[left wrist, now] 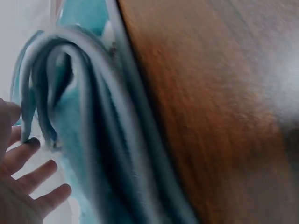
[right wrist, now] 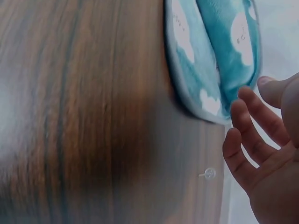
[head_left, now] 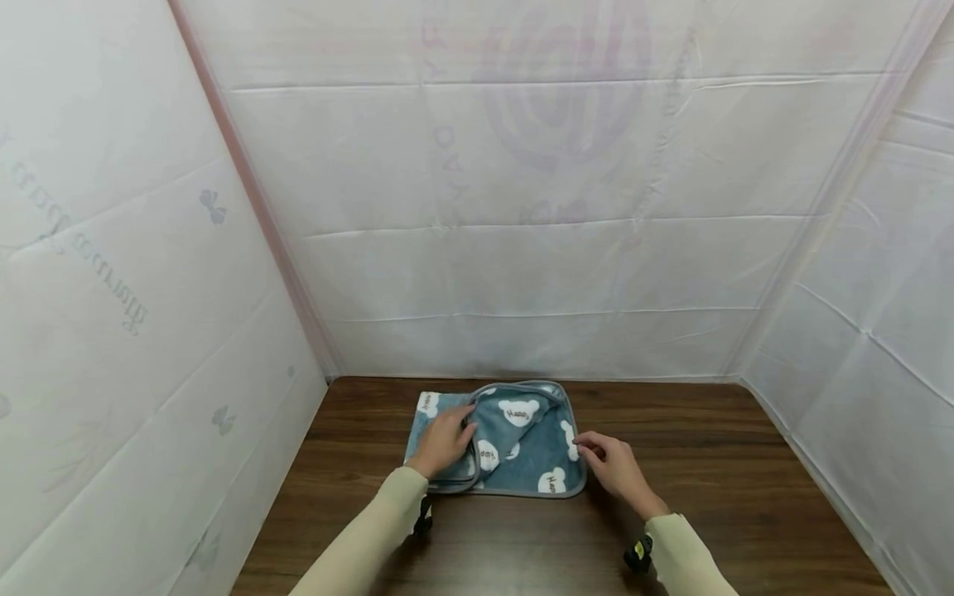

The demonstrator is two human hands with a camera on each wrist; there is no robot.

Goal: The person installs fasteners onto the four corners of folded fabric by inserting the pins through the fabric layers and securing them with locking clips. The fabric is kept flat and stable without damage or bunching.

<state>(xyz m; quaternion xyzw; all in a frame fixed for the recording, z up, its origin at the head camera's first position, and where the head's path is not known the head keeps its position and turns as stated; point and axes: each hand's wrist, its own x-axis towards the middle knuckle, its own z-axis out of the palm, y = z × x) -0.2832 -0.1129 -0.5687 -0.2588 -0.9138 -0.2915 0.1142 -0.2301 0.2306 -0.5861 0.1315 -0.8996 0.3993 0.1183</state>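
Observation:
A blue fleece blanket (head_left: 537, 463) with grey edging and white bear-head prints lies folded on the table. Its upper layers are turned over, and the edging forms a raised, rounded bend in the left wrist view. My left hand (head_left: 441, 443) pinches the edge of these layers (left wrist: 79, 39) between thumb and fingers, left of the blanket's middle. At the right edge is my right hand (head_left: 613, 465), fingertips close to the border. In the right wrist view its thumb and fingers (right wrist: 247, 133) are loosely bent and apart, beside a rounded corner of the blanket (right wrist: 210, 105).
The dark wooden table (head_left: 693, 463) extends to both sides and in front of the blanket. White sheeting (head_left: 522, 273) stands along the back and both sides. A small clear round piece with a pin (right wrist: 209, 173) is near the table's edge in the right wrist view.

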